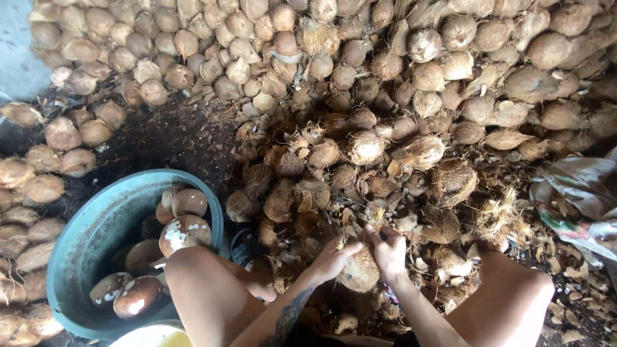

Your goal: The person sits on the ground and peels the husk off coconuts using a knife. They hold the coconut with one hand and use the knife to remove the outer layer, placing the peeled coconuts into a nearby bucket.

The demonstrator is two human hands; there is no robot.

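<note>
My left hand [331,259] and my right hand [388,249] both grip one husked brown coconut [360,272] low in the middle, between my bare knees. The left hand cups its left side. The right hand holds its top right, fingers curled over fibres there. Loose husk and shell pieces [443,225] lie all around it.
A huge heap of fibrous coconuts [360,71] fills the far side and left edge. A teal round tub [96,238] at my left holds several peeled smooth coconuts [183,231]. A crumpled plastic sack [578,199] lies at the right. Dark ground [160,141] shows behind the tub.
</note>
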